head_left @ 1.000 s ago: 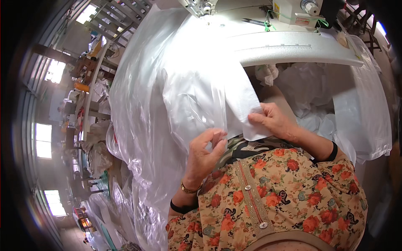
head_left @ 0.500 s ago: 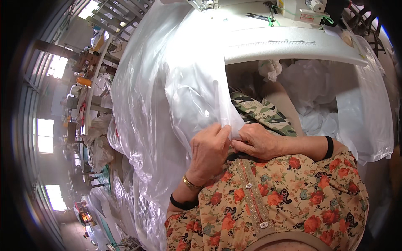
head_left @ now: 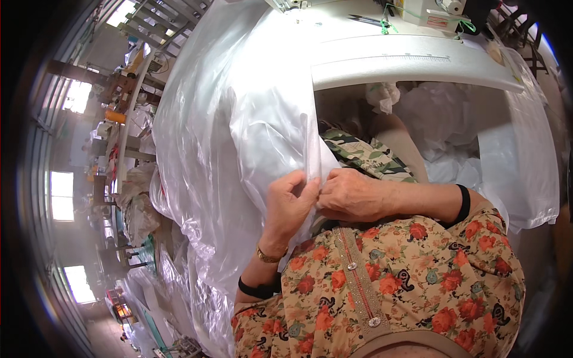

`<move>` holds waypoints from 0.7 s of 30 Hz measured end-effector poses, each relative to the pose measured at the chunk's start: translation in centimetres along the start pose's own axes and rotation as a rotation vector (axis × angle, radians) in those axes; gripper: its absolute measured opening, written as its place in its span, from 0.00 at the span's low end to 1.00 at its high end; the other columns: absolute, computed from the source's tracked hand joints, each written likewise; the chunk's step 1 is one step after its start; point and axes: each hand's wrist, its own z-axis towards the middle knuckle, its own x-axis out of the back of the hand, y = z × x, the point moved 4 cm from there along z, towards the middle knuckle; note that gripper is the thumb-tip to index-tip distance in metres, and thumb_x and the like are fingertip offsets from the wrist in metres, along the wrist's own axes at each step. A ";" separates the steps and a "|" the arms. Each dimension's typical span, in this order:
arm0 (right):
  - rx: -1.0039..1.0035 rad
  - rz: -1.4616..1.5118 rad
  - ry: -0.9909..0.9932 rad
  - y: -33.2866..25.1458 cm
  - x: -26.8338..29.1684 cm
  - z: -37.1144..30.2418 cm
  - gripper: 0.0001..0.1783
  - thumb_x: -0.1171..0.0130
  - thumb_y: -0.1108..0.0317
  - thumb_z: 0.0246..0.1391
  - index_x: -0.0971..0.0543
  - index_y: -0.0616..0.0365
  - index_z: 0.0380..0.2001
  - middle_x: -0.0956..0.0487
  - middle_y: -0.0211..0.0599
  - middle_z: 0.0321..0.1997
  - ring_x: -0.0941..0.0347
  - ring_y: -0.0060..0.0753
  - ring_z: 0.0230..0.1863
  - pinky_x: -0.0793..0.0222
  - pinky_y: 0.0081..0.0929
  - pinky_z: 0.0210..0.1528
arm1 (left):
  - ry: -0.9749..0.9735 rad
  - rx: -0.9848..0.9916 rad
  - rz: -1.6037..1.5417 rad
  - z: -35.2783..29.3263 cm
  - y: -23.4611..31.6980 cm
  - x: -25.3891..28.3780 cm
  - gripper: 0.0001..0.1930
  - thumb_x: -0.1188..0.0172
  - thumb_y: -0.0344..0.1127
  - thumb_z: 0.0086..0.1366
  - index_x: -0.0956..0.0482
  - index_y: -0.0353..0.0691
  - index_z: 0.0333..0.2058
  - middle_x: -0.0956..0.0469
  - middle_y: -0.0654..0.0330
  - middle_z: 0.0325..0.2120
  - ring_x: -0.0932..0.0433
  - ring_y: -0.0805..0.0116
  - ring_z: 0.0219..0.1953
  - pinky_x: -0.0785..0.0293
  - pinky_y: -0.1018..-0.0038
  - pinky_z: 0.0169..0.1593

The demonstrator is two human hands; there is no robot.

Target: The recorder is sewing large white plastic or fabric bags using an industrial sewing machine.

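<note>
A large sheet of translucent white plastic film [head_left: 203, 149] drapes off the sewing table [head_left: 412, 59] and hangs toward my lap. Its folded edge comes down to my hands. My left hand [head_left: 287, 203] pinches that edge between thumb and forefinger. Right beside it, my right hand [head_left: 352, 196] is closed on the same edge, its fingertips mostly hidden under the knuckles. The two hands almost touch, just above my flowered top. Up at the table's far side, the film passes near the foot of a sewing machine [head_left: 292, 6].
Dark thin tools [head_left: 365, 21] and green thread [head_left: 388, 27] lie by the white machine body [head_left: 439, 12]. More white plastic [head_left: 519, 161] hangs at the right table end. Crumpled white material [head_left: 441, 119] sits under the table. Camouflage cloth [head_left: 364, 155] covers my lap.
Both hands have shifted slightly left, and the film edge between them has moved with them. My left thumb and forefinger now show a pinch; my right hand has turned over the edge.
</note>
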 end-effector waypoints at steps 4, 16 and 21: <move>-0.360 0.485 0.454 4.4 3.3 -1.2 0.12 0.38 0.64 0.54 0.21 0.61 0.36 0.21 0.43 0.33 0.23 0.41 0.34 0.28 0.33 0.39 | 0.098 0.110 -0.111 -1.3 0.9 2.3 0.11 0.37 0.33 0.61 0.26 0.32 0.24 0.36 0.60 0.13 0.39 0.79 0.18 0.42 0.76 0.22; 0.241 0.575 0.094 10.3 -13.2 10.7 0.15 0.43 0.63 0.54 0.19 0.56 0.43 0.19 0.46 0.44 0.23 0.49 0.40 0.27 0.39 0.46 | -0.036 -0.425 0.762 -1.3 9.2 1.3 0.05 0.46 0.23 0.60 0.30 0.37 0.26 0.29 0.53 0.16 0.25 0.54 0.18 0.31 0.64 0.22; 0.228 0.291 -0.060 10.1 -7.6 6.5 0.17 0.41 0.61 0.54 0.19 0.56 0.45 0.19 0.47 0.45 0.23 0.47 0.42 0.28 0.39 0.46 | -0.077 -0.386 0.722 -1.7 5.8 0.1 0.04 0.46 0.24 0.59 0.31 0.37 0.26 0.28 0.54 0.17 0.24 0.57 0.19 0.32 0.66 0.22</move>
